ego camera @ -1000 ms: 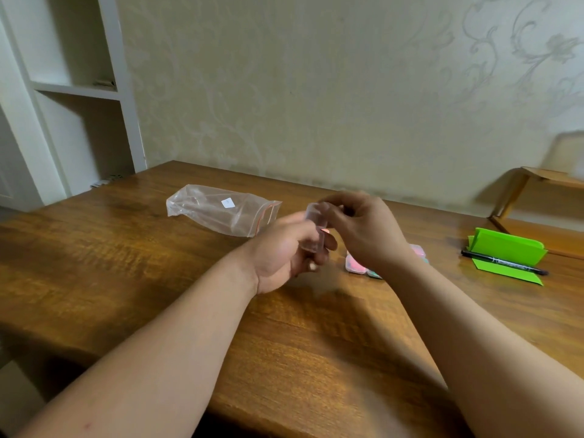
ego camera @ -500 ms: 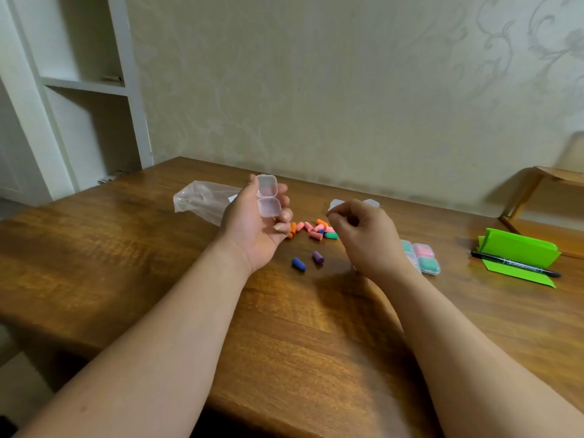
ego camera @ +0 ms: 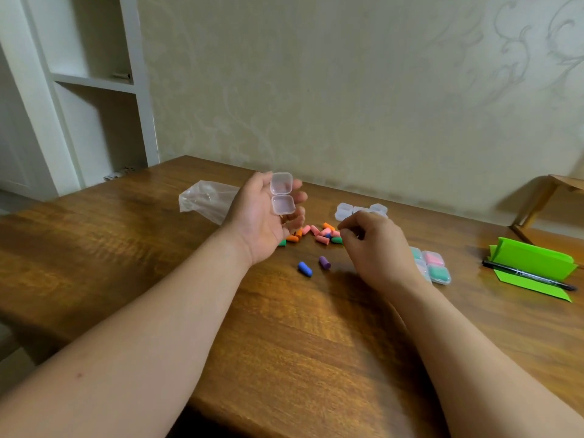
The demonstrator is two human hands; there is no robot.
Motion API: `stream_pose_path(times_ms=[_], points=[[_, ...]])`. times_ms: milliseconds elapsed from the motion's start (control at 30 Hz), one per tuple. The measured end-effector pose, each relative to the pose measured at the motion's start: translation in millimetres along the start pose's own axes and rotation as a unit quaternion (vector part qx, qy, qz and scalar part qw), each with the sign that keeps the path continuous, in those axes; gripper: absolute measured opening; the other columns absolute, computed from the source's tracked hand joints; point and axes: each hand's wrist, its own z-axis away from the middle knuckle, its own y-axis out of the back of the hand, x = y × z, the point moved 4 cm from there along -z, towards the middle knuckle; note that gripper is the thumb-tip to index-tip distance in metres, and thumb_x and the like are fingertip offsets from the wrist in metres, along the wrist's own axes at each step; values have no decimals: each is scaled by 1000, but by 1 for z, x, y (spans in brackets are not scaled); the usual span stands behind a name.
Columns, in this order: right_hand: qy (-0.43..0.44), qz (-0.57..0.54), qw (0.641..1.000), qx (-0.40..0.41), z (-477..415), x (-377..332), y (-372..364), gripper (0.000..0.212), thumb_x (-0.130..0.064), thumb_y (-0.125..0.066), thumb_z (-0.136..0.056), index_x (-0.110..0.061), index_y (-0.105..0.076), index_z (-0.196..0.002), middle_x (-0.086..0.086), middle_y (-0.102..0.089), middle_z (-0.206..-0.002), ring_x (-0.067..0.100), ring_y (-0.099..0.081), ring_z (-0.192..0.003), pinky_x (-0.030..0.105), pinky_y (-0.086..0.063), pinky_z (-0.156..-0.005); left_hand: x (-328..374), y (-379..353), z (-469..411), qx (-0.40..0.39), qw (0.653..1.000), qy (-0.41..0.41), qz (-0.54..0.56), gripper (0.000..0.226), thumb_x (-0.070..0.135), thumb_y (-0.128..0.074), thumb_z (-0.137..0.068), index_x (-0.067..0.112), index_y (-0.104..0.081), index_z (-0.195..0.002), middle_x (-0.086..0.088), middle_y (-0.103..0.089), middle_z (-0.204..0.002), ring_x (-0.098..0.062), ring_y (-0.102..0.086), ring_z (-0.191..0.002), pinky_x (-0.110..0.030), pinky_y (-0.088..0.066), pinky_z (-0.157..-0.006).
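Observation:
My left hand (ego camera: 259, 219) is raised palm-up above the table and holds a small clear hinged box (ego camera: 282, 197), open and empty, between its fingers and thumb. Below it lies a pile of pink, orange and green foam earplugs (ego camera: 317, 234). A blue earplug (ego camera: 305, 269) and a purple earplug (ego camera: 324, 262) lie apart, nearer me. My right hand (ego camera: 377, 251) hovers at the pile's right edge with curled fingers, its fingertips beside a green earplug (ego camera: 336, 240). Whether it pinches anything is hidden.
Empty clear boxes (ego camera: 360, 210) sit behind my right hand. Shut boxes with pink and green earplugs (ego camera: 433, 267) lie to its right. A plastic bag (ego camera: 203, 199) is at the left, and a folded green paper (ego camera: 534, 259) with a black pen (ego camera: 527, 275) at the right. All rest on a wooden table (ego camera: 300, 343).
One second ago both hands met at the small box. Since then the left hand has lifted it open and the right hand has dropped to the earplug pile. Little differs from half a second ago.

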Motion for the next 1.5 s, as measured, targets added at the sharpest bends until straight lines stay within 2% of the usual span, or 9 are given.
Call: stream_pose_path(times_ms=[200,300,433,633,767,967,1167,1400,1500], points=[[18,-8,1000,-21,0,-5,-9,18,-25,-62,-104,-29,-75,-115,-10,-70,-110,10,-63,-99,38,-59,-87,-6,7,-1,8,1000,0,2,50,48,-43,-111,8,-73,-116,-8,-69,-84,-17,-55,-63,-29,-37,-57],[20,-15,1000,-16,0,-8,-9,17,-24,-61,-104,-29,-75,-113,-11,-70,-110,8,-63,-99,35,-59,-87,-10,1,0,-14,1000,5,-10,50,49,-43,-111,8,-71,-115,-7,-67,-80,-17,-53,-59,-27,-34,-51],[14,-13,1000,-5,-3,-14,-13,17,-24,-60,-104,-29,-75,-112,-11,-69,-109,8,-63,-96,27,-54,-76,-15,-2,-1,-18,1000,8,-24,51,50,-43,-111,7,-71,-115,-6,-64,-78,-16,-50,-57,-25,-30,-46],[65,28,997,-44,-10,-45,-29,17,-22,-55,-101,-33,-68,-95,-9,-63,-95,13,-60,-83,32,-45,-62,-15,-4,1,-11,999,-11,-36,50,48,-44,-112,6,-71,-112,-8,-63,-77,-17,-49,-54,-25,-29,-41],[39,1,998,-40,-34,-48,-14,21,-17,-56,-97,-26,-75,-97,-10,-71,-89,16,-65,-81,34,-49,-67,-13,-3,3,4,1000,-3,-11,48,48,-45,-112,7,-71,-113,-8,-64,-79,-17,-52,-56,-26,-31,-46],[-56,-13,997,48,-35,-5,4,25,-19,-57,-102,-24,-77,-115,-6,-76,-112,15,-65,-97,29,-45,-78,-10,-3,4,16,999,1,37,49,50,-46,-112,12,-73,-127,-10,-71,-93,-19,-60,-74,-29,-47,-65],[-31,93,995,9,-28,4,-4,29,-20,-54,-102,-30,-75,-120,-2,-73,-117,24,-68,-103,38,-58,-86,-11,5,-3,43,998,-2,37,52,53,-45,-111,13,-73,-127,-8,-71,-94,-17,-59,-71,-29,-45,-63],[1,139,990,-5,-26,6,-13,26,-22,-58,-100,-35,-74,-116,-7,-72,-123,21,-66,-111,45,-54,-97,-13,6,-3,43,999,0,20,55,56,-46,-109,12,-74,-126,-9,-70,-93,-16,-58,-69,-28,-43,-59],[8,144,989,-27,-27,5,-16,26,-24,-60,-101,-36,-72,-120,-7,-68,-126,20,-63,-112,39,-50,-90,-12,7,-4,47,999,-3,26,54,56,-46,-110,12,-74,-125,-8,-69,-92,-16,-57,-69,-29,-42,-61]])
